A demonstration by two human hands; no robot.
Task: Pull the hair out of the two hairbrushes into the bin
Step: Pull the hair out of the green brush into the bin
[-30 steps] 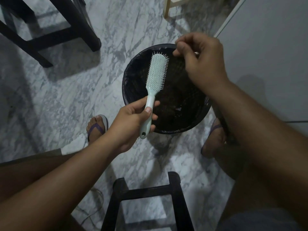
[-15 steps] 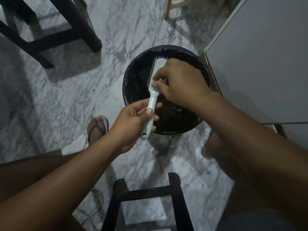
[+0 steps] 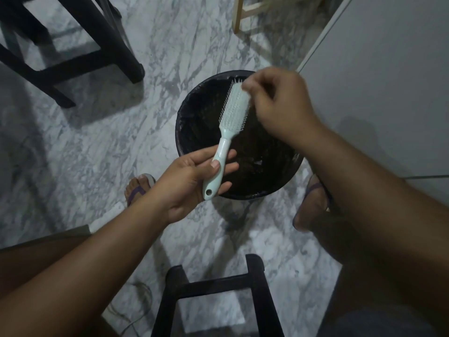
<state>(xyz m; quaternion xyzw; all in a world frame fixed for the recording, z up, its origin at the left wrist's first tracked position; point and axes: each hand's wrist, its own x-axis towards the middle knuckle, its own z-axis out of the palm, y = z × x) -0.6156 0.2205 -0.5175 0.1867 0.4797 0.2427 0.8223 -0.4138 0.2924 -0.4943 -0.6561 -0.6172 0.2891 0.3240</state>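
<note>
**Mint-green hairbrush being held over the black bin**

Black wooden stool rails (image 3: 213,285) are crossing the bottom of the view, nearest the camera, between the person's two bare forearms. Beyond them, the left hand (image 3: 192,183) is gripping the handle of the hairbrush (image 3: 227,135), with the thumb pressing on top and the fingers curling underneath. The brush is slanting up and away, its bristled head hanging above the open mouth of the bin (image 3: 199,117).

The bin is standing on the grey-veined marble floor (image 3: 97,154), lined in black, with dark matter lying inside. The right hand (image 3: 279,108) is hovering at the far tip of the brush head, its fingers curling in towards the bristles. The fingertips are blurring, so it is impossible to tell whether they are pinching anything.

Two sandalled feet are resting on either side of the bin: one (image 3: 138,188) on the left, one (image 3: 313,203) on the right. Farther off, dark furniture legs (image 3: 114,45) are standing at the upper left, a pale wooden leg (image 3: 237,15) at the top, and a white panel (image 3: 388,81) is filling the right.
</note>
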